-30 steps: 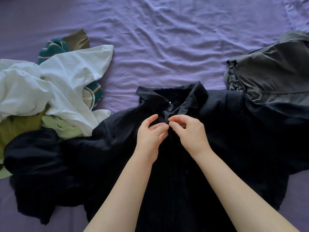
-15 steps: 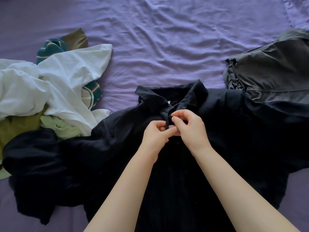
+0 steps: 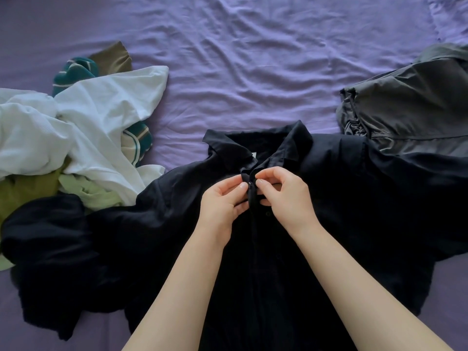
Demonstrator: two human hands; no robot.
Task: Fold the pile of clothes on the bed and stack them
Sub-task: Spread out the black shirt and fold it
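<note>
1. black shirt [image 3: 329, 198] lies flat on the bed [image 3: 253, 72], collar away from you, placket running toward you.
2. left hand [image 3: 222, 201] and right hand [image 3: 283, 191] each pinch the placket just below the collar, meeting at the top button; both equally near.

- The lower hem of the black collared button-front shirt [image 3: 177, 224] ran off the bottom edge, and both forearms covered part of its front
- The fingertips of the left hand [image 3: 222, 201] and the right hand [image 3: 286, 196] hid the placket beneath them; whether the small button there was fastened could not be told
- The crumpled white cotton garment [image 3: 83, 130] was cut by the left edge
- It buried most of the teal striped knit piece [image 3: 73, 72], the olive-brown cloth [image 3: 111, 57] and the pale green fabric [image 3: 88, 193]
- The folded dark grey garment [image 3: 410, 110] was clipped by the right edge, so its type stayed unclear
</note>
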